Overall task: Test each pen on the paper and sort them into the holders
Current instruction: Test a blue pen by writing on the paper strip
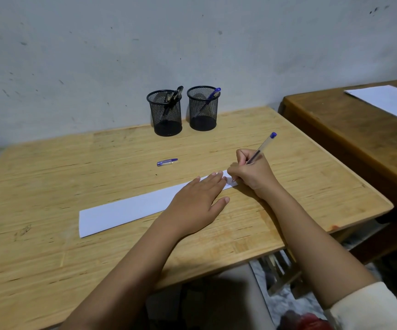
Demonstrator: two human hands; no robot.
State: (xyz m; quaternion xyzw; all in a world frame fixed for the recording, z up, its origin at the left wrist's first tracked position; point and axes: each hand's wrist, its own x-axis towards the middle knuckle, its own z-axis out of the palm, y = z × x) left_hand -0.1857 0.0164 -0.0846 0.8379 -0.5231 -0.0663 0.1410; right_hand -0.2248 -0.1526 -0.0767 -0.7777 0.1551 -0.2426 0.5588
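Note:
A long white paper strip (126, 209) lies slantwise on the light wooden table (49, 253). My left hand (198, 202) rests flat on its right part, fingers spread. My right hand (249, 173) grips a clear blue pen (264, 145) with its tip touching the strip's right end, where scribbles show. The pen's blue cap (167, 162) lies alone on the table beyond the strip. Two black mesh holders stand at the far edge: the left holder (166, 113) has dark pens in it, the right holder (203, 108) has one blue pen.
A darker wooden table (350, 129) stands to the right with a white sheet (388, 101) and some pens at its far corner. A grey wall rises right behind the holders. Clutter lies on the floor under the table's near right edge.

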